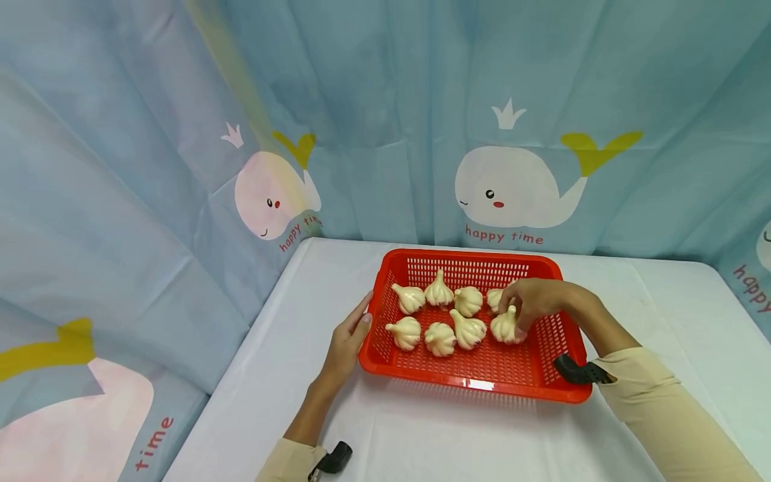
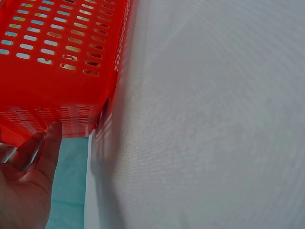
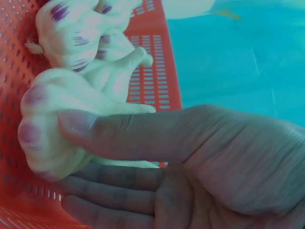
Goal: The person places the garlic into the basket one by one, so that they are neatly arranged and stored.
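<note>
A red plastic basket point(image 1: 470, 383) holds several garlic bulbs point(image 1: 468, 331) in two loose rows. My right hand point(image 1: 533, 301) reaches over its right side and pinches a garlic bulb point(image 3: 45, 129) between thumb and fingers; the right wrist view shows the thumb on its near face and purple marks on the skin. Another bulb point(image 1: 494, 298) is partly hidden behind that hand. At the basket's left end my left hand point(image 1: 347, 345) touches the outer wall with fairly straight fingers, seen also in the left wrist view as a hand point(image 2: 31, 179) against the slotted side.
The basket stands on a table with a white cloth point(image 1: 421, 435). Behind and to the left hangs a blue curtain point(image 1: 385, 194) printed with whales. A dark wrist device point(image 1: 575, 369) on the right arm overlaps the basket's right rim.
</note>
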`<act>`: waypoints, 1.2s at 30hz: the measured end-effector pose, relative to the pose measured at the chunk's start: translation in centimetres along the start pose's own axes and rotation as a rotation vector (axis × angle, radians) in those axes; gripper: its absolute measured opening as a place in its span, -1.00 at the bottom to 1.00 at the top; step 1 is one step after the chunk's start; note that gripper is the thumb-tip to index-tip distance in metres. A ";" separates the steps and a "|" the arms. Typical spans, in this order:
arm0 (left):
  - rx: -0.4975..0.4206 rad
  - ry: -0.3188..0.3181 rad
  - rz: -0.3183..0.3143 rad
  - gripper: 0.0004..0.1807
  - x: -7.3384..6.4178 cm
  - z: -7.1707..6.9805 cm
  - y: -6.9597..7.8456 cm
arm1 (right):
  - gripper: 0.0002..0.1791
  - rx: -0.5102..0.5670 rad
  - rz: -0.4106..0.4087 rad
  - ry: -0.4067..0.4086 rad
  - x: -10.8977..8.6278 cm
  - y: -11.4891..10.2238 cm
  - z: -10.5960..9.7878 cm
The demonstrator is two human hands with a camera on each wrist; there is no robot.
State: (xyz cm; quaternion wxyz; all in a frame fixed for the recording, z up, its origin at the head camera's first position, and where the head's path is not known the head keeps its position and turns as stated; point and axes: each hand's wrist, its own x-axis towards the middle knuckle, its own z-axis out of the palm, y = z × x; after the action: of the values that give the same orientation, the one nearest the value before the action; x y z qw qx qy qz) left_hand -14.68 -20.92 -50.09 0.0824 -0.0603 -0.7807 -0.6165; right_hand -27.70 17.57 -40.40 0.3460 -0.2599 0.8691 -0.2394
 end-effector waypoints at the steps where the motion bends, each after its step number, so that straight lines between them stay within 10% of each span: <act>1: -0.001 0.000 -0.002 -0.47 0.0 0.0 0.0 | -0.48 -0.012 0.004 0.000 0.0 0.0 0.0; 17: -0.015 -0.007 0.004 -0.47 0.2 0.2 0.0 | -0.50 0.048 -0.014 0.020 -0.8 -0.2 -0.2; 36: 0.146 -0.046 0.026 -0.44 0.5 -1.1 0.4 | -0.50 0.209 -0.165 0.436 -6.9 2.2 -0.7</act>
State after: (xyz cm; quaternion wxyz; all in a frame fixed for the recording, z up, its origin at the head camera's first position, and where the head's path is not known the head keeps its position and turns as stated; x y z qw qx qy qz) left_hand -15.07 -21.93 -49.33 0.0766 -0.0781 -0.8244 -0.5553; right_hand -24.55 23.64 -38.01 0.1547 -0.2348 0.8696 -0.4059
